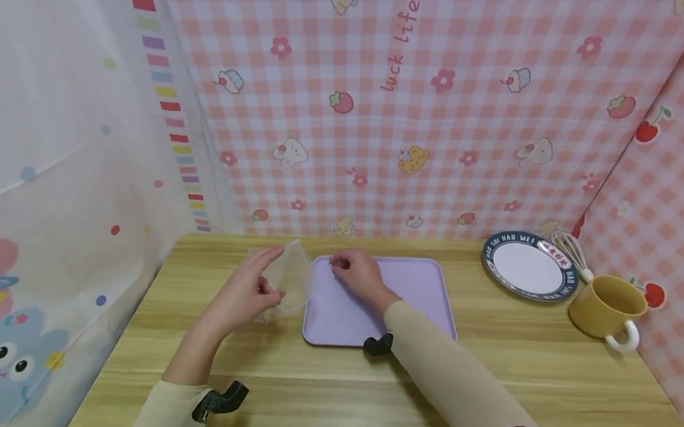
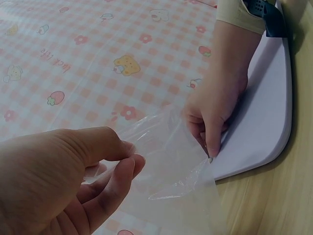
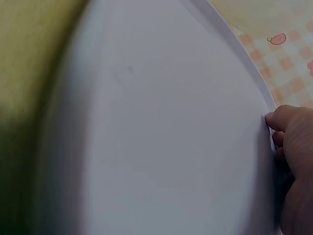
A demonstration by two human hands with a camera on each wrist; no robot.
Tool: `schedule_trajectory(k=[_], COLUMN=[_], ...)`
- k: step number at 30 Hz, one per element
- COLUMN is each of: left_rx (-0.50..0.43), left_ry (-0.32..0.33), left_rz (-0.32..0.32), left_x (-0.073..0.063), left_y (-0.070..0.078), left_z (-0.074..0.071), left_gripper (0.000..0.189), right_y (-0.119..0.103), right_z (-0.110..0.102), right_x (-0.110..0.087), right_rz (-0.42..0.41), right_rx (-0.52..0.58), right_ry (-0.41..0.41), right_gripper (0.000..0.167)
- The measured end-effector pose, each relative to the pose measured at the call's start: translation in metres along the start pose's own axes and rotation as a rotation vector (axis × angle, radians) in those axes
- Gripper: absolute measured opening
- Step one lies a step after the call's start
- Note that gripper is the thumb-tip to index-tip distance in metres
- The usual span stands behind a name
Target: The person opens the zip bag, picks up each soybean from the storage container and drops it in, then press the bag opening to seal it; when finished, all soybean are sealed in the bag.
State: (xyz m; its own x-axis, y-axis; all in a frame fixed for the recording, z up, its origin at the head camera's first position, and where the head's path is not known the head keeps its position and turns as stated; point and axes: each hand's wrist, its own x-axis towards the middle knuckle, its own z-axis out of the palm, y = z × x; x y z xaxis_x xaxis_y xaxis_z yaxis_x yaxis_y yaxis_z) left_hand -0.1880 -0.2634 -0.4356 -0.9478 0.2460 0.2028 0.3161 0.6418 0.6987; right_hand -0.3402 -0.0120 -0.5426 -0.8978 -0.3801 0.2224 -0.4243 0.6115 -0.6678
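Note:
My left hand (image 1: 242,293) pinches a clear plastic bag (image 1: 296,275) between thumb and fingers, left of a lilac tray (image 1: 336,322). The bag hangs loose and see-through, its near side crinkled in the left wrist view. My right hand (image 1: 361,276) is over the far left part of the tray, thumb and fingertips brought together. At its thumb tip a tiny pale thing (image 2: 210,159) shows in the left wrist view; its kind cannot be told, as the fingers hide most of it. The right wrist view shows the tray's pale surface (image 3: 171,122) filling most of the frame.
To the right lies a plate (image 1: 526,268) with a dark lettered rim. Beside it are a whisk (image 1: 574,254) and a yellow mug (image 1: 606,302) with a white handle. Patterned cloth (image 1: 396,134) hangs behind and on both sides of the wooden table (image 1: 310,406).

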Motion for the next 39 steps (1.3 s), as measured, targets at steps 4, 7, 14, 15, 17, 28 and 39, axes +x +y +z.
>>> schedule_trajectory(k=[4, 7, 14, 15, 17, 28, 39], left_rx=[0.0, 0.002, 0.001, -0.001, -0.005, -0.022, -0.01], left_ry=[0.001, -0.001, -0.002, -0.002, -0.003, 0.005, 0.003], left_rz=[0.002, 0.001, -0.003, -0.005, -0.006, -0.008, -0.013], left_x=[0.0, 0.0, 0.0, 0.0, 0.0, -0.001, 0.0], left_y=[0.0, 0.0, -0.002, -0.002, -0.002, -0.002, -0.002], left_z=[0.0, 0.0, 0.0, 0.0, 0.0, 0.0, 0.001], left_gripper=[0.083, 0.083, 0.082, 0.082, 0.081, 0.082, 0.083], right_y=[0.0, -0.001, -0.005, -0.005, -0.006, -0.004, -0.006], right_z=[0.001, 0.001, 0.002, 0.003, 0.003, 0.002, -0.008], right_x=[0.0, 0.0, 0.001, 0.001, 0.001, -0.001, -0.008], right_rz=[0.004, 0.008, 0.033, 0.04, 0.053, 0.04, -0.074], right_rx=[-0.02, -0.036, -0.044, -0.044, -0.045, -0.025, 0.189], right_ry=[0.003, 0.001, -0.001, -0.002, -0.004, -0.027, -0.055], right_gripper=[0.011, 0.009, 0.007, 0.006, 0.005, 0.005, 0.005])
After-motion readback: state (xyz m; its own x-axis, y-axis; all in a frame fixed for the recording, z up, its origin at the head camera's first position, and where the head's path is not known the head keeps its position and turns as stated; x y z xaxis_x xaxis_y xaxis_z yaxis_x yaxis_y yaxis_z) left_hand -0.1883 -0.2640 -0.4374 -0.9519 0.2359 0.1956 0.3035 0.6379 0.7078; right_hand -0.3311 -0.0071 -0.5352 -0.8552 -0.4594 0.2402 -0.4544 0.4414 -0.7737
